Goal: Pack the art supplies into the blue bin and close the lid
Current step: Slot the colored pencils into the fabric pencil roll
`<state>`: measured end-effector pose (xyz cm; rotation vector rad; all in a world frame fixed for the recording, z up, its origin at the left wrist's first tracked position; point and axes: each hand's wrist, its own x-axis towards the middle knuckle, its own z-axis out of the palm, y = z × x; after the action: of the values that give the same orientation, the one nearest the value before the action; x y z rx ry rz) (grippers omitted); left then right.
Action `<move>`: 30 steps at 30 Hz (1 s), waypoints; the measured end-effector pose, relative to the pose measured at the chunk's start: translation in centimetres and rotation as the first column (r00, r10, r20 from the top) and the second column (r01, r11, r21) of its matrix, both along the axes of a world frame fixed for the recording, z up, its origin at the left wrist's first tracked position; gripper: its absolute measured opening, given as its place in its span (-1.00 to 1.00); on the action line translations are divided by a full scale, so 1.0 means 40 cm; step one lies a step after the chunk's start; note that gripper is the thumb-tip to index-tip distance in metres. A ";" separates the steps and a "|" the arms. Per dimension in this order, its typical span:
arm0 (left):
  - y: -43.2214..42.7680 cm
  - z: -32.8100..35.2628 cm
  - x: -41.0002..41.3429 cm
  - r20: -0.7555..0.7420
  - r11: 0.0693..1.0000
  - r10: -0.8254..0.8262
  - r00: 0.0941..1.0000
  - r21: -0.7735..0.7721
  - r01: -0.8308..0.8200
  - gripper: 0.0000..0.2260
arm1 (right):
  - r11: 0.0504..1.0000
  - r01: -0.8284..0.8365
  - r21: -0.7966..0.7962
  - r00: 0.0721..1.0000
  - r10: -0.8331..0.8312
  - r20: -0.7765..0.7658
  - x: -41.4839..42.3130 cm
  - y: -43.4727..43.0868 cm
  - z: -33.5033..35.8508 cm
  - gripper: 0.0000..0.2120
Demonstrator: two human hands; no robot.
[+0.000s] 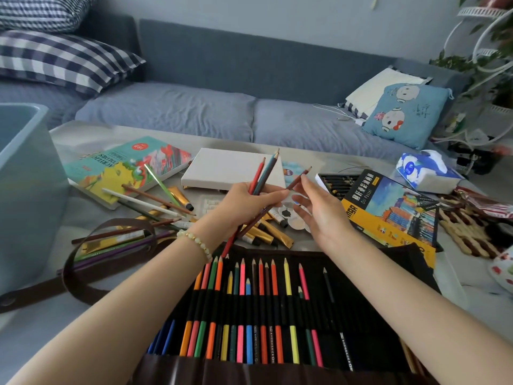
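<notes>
A: Hands?
B: Left hand (249, 202): grips four coloured pencils (267, 172), tips up. Right hand (319, 215): spread wide, holding nothing, just beside them.
A: Around them?
B: Unrolled pencil roll (374, 315) beneath; gold paint tubes (273, 234), blank canvas (230, 168), oil pastel box (394, 215) beyond.
A: Bin?
B: Blue bin (27, 195), far left, well apart.

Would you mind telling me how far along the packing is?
Done: the roll looks mostly filled. In hand: the left hand grips pencils, the right hand open beside them. Left: loose pencils, paint tubes, canvas and pastel box lie on the table outside the bin; no lid is in view.
</notes>
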<state>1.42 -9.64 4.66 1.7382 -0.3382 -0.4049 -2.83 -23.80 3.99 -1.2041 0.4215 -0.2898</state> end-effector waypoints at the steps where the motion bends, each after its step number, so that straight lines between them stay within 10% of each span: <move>1: -0.003 -0.002 0.001 0.008 1.000 -0.011 1.000 0.015 0.011 -0.91 | 1.000 -0.014 0.023 1.000 0.014 0.006 -0.002 -0.003 0.002 -0.78; 7: -0.008 -0.012 0.002 0.124 0.990 -0.084 0.989 0.128 0.068 -0.77 | 0.999 -0.019 0.051 0.995 0.014 0.095 -0.022 -0.029 0.013 -0.92; 13: 0.044 -0.061 0.035 0.261 0.811 -0.306 0.915 0.575 0.107 -0.66 | 0.995 0.017 -0.103 0.999 -0.013 0.040 -0.077 -0.130 0.020 -0.94; 30: 0.031 -0.054 0.013 0.115 0.553 -0.559 0.821 0.789 0.267 -0.68 | 0.895 -0.276 -0.350 0.959 0.232 -0.162 -0.105 -0.112 -0.004 -0.94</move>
<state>1.94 -8.38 2.49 2.5726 -0.9915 -0.6397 -7.02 -28.28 3.84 -1.6369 0.3107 -0.0713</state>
